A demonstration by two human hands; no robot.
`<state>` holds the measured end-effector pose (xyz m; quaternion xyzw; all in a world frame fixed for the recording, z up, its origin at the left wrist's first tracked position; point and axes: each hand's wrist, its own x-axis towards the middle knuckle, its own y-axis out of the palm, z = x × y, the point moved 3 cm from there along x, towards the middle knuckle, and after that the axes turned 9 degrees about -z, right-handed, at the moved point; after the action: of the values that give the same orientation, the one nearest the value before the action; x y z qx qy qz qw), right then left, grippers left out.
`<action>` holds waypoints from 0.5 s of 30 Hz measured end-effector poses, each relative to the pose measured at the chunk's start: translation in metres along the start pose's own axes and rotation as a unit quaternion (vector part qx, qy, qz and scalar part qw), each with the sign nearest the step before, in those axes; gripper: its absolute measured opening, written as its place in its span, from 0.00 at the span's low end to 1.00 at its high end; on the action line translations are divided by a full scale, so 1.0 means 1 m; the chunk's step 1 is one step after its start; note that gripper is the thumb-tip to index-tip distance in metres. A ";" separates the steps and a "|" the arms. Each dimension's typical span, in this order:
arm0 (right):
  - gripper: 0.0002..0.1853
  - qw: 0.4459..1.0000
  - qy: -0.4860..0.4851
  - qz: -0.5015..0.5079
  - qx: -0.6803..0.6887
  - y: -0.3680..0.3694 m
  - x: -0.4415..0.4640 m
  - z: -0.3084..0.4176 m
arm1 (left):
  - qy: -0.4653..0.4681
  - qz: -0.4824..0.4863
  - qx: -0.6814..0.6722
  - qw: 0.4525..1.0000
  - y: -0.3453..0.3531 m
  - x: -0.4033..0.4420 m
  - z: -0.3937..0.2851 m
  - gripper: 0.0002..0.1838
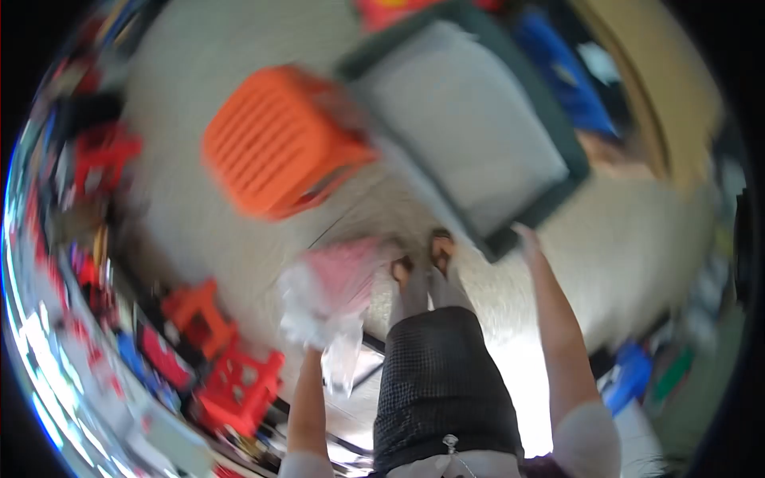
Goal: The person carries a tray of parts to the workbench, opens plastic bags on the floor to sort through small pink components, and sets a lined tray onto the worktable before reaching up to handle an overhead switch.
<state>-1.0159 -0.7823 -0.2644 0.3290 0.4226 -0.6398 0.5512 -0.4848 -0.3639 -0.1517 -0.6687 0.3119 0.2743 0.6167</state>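
Observation:
A clear plastic bag (341,350) with pink and white contents (343,271) hangs from my left hand (313,339), which is closed on it. Most of those fingers are hidden by the bunched plastic. My right hand (524,237) reaches forward to the near corner of a dark green, box-like piece with a pale grey inner surface (470,119). Its fingertips appear to touch the rim, but motion blur hides how they are curled. Left of this piece stands an orange plastic stool (267,143) with a slotted seat, close to its side.
My feet (442,247) are on a pale floor. Red stools (239,386) and an orange-red stool (199,319) line the left side, near cluttered goods. A tan tabletop edge (653,72) and a blue object (566,76) are at upper right. Another blue item (629,374) lies lower right.

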 end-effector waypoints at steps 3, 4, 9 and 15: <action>0.13 0.981 0.062 0.108 0.147 -0.005 -0.046 0.003 | 0.194 -0.047 0.462 0.864 0.037 0.037 0.060 0.27; 0.14 0.972 0.097 0.119 0.179 -0.011 -0.049 -0.001 | 0.214 -0.077 0.553 0.801 0.048 0.040 0.077 0.28; 0.19 0.980 0.085 0.113 0.140 -0.032 -0.030 0.000 | -0.040 0.015 0.201 0.979 0.037 -0.004 0.039 0.39; 0.21 0.993 0.036 0.103 0.047 -0.039 -0.123 0.071 | 0.044 -0.009 0.031 0.999 0.053 -0.021 0.064 0.55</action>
<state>-1.0298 -0.7924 -0.1182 0.4190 0.3755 -0.5865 0.5826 -0.5376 -0.3010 -0.1759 -0.6636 0.3407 0.2291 0.6254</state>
